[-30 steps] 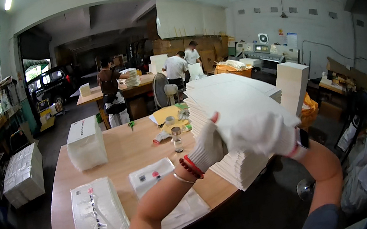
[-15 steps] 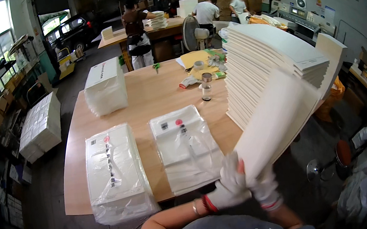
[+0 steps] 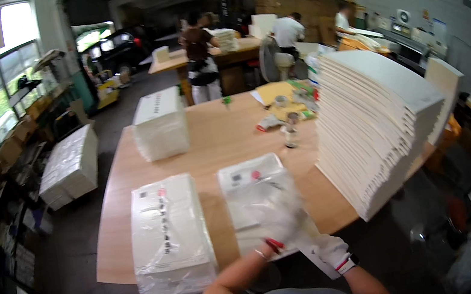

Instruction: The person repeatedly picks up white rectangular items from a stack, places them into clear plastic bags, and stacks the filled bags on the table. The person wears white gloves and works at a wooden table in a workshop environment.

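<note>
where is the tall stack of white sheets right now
In the head view, the tall stack of white paper sheets stands on the right side of the wooden table, right of the flat plastic-wrapped white packet.

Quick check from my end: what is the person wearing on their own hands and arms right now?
Both hands wear white knit work gloves. The left hand is motion-blurred, its glove cuff edged in red, with a thin bracelet just below it. The right hand has a glove with a red-trimmed cuff and a dark band beside it. Forearms are bare; short grey sleeves with pale lettering across the shoulders.
</note>
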